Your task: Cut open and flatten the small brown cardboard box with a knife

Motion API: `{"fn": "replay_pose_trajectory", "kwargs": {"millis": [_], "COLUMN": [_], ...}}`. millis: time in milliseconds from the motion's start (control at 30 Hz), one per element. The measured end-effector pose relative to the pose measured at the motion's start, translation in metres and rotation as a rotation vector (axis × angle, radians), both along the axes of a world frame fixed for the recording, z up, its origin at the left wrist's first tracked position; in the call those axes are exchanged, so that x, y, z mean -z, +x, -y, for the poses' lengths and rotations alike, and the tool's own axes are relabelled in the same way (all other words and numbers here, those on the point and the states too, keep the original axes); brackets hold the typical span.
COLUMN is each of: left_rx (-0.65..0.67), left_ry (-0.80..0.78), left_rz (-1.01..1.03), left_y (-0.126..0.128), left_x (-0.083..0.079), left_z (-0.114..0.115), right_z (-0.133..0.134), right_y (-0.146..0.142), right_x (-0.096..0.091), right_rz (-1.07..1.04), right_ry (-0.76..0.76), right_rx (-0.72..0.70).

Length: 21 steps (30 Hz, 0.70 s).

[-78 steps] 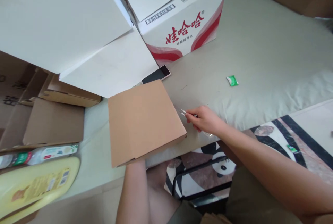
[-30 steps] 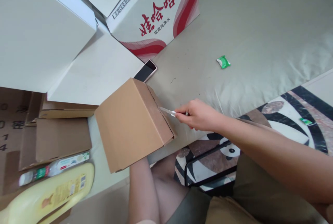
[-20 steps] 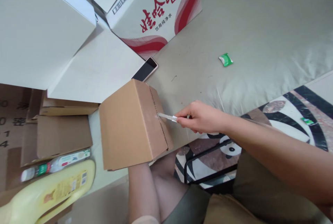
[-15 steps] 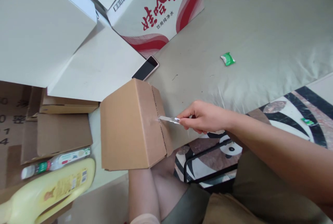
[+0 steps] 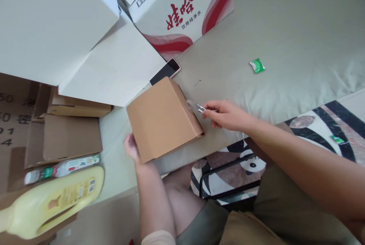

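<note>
A small brown cardboard box is tilted in front of me, its plain broad face turned up. My left hand grips it at the lower left edge, with most of the fingers hidden behind the box. In my right hand is a utility knife, pinched between thumb and fingers. Its blade points left, at the narrow right side of the box. Whether the blade touches the cardboard I cannot tell.
A phone lies just behind the box, beside a large white carton with red print. Left are flattened cardboard, a water bottle and a pale yellow jug. A green packet lies on the grey cover.
The box has been turned, so its taped, perforated side now faces away to the right. My left hand has come into view at its edge. The knife has shifted slightly right and up.
</note>
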<state>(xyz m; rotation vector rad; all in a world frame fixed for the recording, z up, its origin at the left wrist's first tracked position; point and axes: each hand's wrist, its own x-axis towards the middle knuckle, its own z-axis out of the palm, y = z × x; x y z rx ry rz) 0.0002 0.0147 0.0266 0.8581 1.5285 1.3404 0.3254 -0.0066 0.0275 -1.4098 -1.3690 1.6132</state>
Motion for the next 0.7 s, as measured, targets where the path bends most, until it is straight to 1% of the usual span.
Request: {"fn": "replay_pose_trajectory", "kwargs": {"millis": [67,133,200,300,433,600,700], "left_rx": [0.025,0.061,0.079,0.084,0.045,0.038,0.050], "left_ry": [0.008,0.027,0.036,-0.018,-0.094,-0.081,-0.060], "left_rz": [0.085,0.111,0.073,0.030,-0.021,-0.014,-0.035], "left_y": [-0.004,-0.004,-0.001,0.005,0.008,0.011,0.014], "left_x": [0.001,-0.001,-0.004,-0.008,-0.011,-0.009,-0.009], "left_z": [0.002,0.005,0.009,0.013,0.014,0.015,0.016], "right_z": [0.000,0.000,0.001,0.000,0.000,0.001,0.002], "right_y": [-0.002,-0.003,-0.003,-0.003,-0.001,0.002,0.003], "right_x": [0.004,0.007,0.007,0.005,0.001,-0.003,-0.005], "right_rz": [0.075,0.128,0.163,0.225,0.325,0.360,0.393], "right_ry": [0.036,0.072,0.104,0.142,0.161,0.164,0.189], "right_rx": [-0.034,-0.057,-0.067,-0.062,-0.069,-0.094,-0.098]}}
